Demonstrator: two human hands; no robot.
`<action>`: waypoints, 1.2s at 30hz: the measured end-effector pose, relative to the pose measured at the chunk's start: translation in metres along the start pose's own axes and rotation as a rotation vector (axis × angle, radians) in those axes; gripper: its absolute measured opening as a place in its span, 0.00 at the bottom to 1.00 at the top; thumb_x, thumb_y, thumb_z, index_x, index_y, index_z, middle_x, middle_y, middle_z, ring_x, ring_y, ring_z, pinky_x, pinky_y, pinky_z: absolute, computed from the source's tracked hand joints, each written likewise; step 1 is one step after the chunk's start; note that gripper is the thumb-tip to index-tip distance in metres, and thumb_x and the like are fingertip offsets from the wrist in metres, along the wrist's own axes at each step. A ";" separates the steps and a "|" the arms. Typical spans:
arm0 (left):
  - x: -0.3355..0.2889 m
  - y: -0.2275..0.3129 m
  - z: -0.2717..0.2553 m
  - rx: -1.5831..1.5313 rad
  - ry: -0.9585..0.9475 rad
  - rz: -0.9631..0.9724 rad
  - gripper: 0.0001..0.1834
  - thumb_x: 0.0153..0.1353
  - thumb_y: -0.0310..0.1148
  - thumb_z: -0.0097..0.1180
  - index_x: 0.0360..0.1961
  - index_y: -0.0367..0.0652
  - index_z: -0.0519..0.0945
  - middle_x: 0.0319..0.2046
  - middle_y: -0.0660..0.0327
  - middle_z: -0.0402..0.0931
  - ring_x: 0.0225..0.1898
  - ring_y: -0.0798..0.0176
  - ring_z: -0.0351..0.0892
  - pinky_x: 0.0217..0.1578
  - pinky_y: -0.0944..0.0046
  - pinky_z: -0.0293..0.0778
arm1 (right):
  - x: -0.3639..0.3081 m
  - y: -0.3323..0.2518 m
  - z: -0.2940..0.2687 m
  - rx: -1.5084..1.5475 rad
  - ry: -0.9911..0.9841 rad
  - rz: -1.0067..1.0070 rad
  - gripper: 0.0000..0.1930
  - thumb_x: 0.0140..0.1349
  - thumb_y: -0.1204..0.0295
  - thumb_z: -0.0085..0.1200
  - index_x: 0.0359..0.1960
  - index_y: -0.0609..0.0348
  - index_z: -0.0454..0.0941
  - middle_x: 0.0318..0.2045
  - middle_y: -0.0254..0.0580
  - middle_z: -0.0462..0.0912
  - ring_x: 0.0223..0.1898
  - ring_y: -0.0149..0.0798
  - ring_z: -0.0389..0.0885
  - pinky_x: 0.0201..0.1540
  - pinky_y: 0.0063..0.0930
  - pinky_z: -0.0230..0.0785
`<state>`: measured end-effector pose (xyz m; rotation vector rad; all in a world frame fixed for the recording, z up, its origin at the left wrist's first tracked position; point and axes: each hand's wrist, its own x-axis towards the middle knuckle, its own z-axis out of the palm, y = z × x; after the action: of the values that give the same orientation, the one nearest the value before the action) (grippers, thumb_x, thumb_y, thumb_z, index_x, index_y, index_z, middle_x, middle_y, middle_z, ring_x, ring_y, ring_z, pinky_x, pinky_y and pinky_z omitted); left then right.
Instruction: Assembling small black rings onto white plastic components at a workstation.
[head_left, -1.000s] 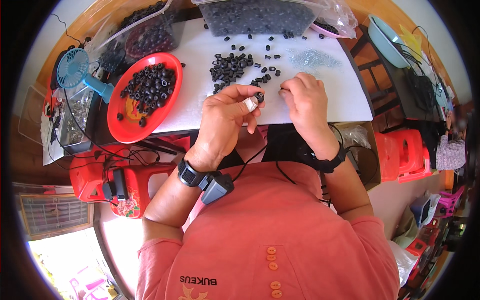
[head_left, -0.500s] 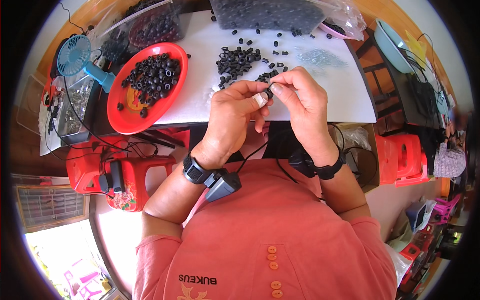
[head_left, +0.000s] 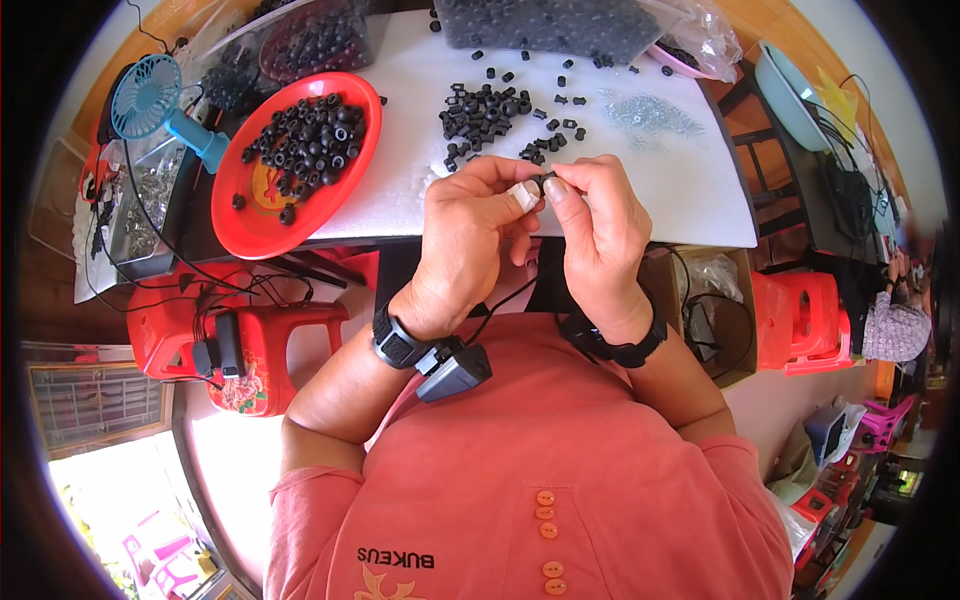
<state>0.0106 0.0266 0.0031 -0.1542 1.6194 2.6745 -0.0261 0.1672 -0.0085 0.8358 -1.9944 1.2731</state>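
My left hand and my right hand meet in front of the table's near edge, fingertips pinched round a small black part. Its exact kind is mostly hidden by the fingers. White tape wraps the left thumb. Just beyond the hands a pile of small black spool-like parts lies on the white table top. To the left stands a red plate with many rounded black caps. Right of the pile, small clear pieces are spread thinly.
A clear bin of black parts stands at the far edge, beside a pink bowl. At left are a blue fan and a metal tray of small hardware. Red stools and a cardboard box stand below the table.
My right hand has turned slightly, its wrist shifting left and its fingers closing nearer the left fingertips. Both hands still hold the small black part. The whole view has shifted a little.
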 end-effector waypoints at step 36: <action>-0.009 -0.008 0.009 0.125 0.063 0.060 0.06 0.64 0.21 0.57 0.41 0.31 0.78 0.26 0.61 0.76 0.17 0.76 0.67 0.13 0.77 0.58 | -0.001 0.000 -0.013 -0.092 -0.077 -0.188 0.08 0.51 0.86 0.53 0.33 0.65 0.72 0.26 0.50 0.76 0.24 0.54 0.76 0.29 0.40 0.70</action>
<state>0.0194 0.0388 0.0005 -0.1939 1.8317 2.6264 -0.0232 0.1796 -0.0049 1.0144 -1.9663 1.0496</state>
